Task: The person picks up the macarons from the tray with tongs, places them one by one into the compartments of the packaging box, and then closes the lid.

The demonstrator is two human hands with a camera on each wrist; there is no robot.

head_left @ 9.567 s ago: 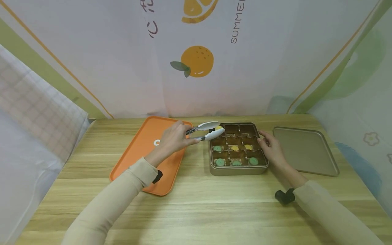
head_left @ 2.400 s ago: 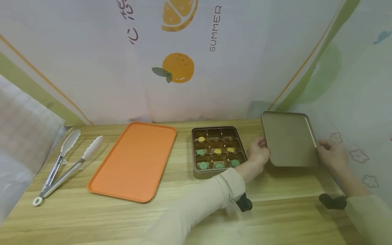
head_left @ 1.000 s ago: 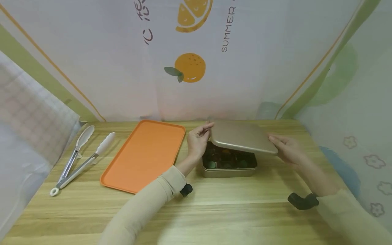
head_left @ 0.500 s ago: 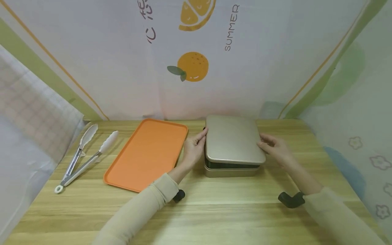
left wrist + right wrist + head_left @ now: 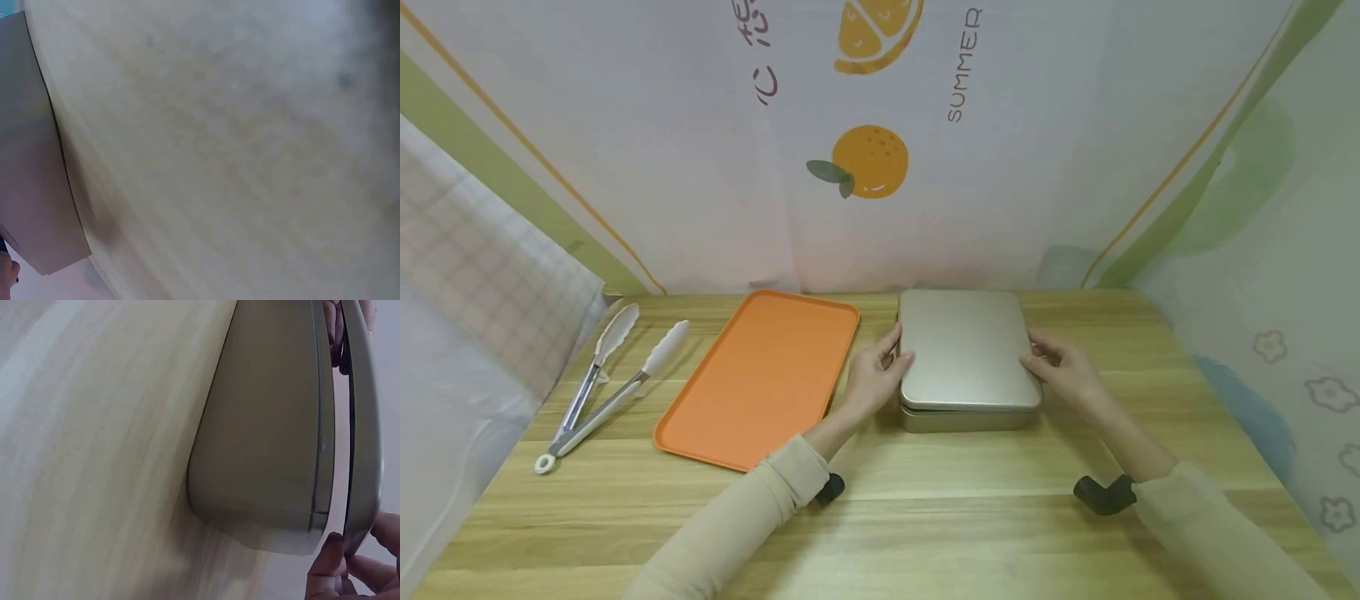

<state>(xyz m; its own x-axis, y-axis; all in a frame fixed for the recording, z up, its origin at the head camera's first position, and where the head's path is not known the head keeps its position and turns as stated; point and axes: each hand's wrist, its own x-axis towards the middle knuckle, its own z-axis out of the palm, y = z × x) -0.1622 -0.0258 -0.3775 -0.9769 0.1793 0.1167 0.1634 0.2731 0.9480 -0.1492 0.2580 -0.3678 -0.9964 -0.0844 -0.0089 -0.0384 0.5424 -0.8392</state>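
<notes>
A metallic champagne-coloured tin lid (image 5: 966, 350) lies over the matching square tin (image 5: 967, 421) in the head view. In the right wrist view a narrow gap shows between the lid (image 5: 365, 444) and the tin's rim (image 5: 323, 450). My left hand (image 5: 872, 379) pinches the lid's left edge, thumb on top. On the opposite edge, my right hand (image 5: 1067, 375) pinches it in the same way. The tin's compartments and what they hold are hidden under the lid. Only the tin's side (image 5: 37, 156) and a bit of finger appear in the left wrist view.
Left of the tin lies a flat orange tray (image 5: 767, 375). Tongs (image 5: 598, 400) with white tips rest spread apart farther left. A printed cloth (image 5: 730, 192) hangs behind the wooden table (image 5: 925, 533), with more cloth at both sides.
The tongs were put down at the left. Both hands lifted the lid from the right of the table and brought it over the tin. Since half a second ago it has sunk lower.
</notes>
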